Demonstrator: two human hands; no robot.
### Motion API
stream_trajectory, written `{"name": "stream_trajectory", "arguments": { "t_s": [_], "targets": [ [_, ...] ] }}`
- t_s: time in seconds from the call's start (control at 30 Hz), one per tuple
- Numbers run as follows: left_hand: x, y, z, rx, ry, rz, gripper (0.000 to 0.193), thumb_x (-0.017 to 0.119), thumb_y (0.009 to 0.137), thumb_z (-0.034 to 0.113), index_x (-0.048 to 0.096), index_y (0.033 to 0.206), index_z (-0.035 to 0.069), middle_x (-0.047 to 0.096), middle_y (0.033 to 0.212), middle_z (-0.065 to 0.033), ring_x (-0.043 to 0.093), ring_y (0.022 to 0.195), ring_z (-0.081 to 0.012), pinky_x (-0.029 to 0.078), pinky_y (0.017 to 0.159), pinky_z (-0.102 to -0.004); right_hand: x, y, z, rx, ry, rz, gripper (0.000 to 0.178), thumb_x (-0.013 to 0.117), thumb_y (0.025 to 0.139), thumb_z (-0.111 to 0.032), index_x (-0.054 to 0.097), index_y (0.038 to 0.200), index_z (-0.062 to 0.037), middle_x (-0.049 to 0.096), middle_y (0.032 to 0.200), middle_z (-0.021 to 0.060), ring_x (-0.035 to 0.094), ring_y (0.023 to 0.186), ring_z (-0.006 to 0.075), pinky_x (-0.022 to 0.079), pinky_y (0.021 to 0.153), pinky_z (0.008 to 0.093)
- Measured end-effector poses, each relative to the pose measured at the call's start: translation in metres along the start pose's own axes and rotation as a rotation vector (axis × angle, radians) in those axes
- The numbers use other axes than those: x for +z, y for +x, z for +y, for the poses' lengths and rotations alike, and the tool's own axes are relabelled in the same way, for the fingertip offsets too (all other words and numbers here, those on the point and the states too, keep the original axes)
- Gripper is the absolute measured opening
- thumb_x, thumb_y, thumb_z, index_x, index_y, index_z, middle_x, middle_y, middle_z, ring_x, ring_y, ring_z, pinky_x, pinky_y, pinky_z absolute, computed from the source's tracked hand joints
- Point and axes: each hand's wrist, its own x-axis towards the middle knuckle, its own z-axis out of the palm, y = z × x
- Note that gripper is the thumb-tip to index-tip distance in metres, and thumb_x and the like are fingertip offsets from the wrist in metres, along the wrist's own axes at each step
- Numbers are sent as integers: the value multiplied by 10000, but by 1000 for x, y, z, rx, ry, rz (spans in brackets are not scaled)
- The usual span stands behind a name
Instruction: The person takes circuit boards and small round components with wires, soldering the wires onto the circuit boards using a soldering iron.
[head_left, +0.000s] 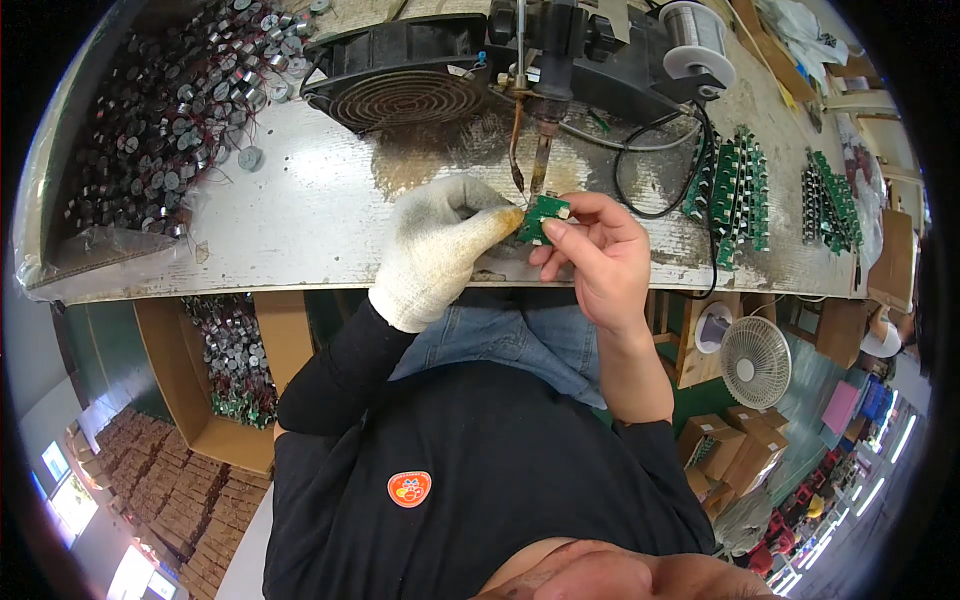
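A small green circuit board (541,232) is pinched between the thumb and fingers of my bare right hand (606,262), near the table's front edge. On its left side, my left hand (432,245) wears a white knit glove with a stained thumb tip. Its fingers are closed and the thumb tip meets the board's left edge; whatever they pinch is hidden. Right above the board, the upright soldering iron (542,165) points its tip down at the board's upper edge. A thin solder feed tube (516,150) ends just left of that tip.
Many small round motors with wires (170,130) pile up at left. A black fan (405,85) stands behind my hands, a solder spool (694,40) at back right. Panels of green boards (740,195) lie right, past a black cable (708,150). An open carton (235,445) sits below the table.
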Motion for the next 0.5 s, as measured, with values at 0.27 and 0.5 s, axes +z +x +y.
{"name": "stream_trajectory", "arguments": {
  "t_s": [0.27, 0.5],
  "targets": [
    [1, 1, 3, 59, 45, 5, 172, 660, 832, 131, 637, 881, -32, 644, 793, -57, 583, 701, -79, 476, 600, -226, 1, 1, -2, -15, 29, -4, 146, 599, 860, 38, 551, 997, 46, 641, 843, 114, 674, 668, 180, 549, 513, 237],
    [1, 0, 3, 30, -6, 10, 164, 658, 837, 121, 639, 891, -33, 648, 803, -66, 593, 700, -86, 483, 611, -226, 2, 0, -1, -10, 42, -10, 137, 597, 859, 43, 542, 984, 37, 637, 836, 113, 679, 672, 187, 553, 511, 239]
  ]
}}
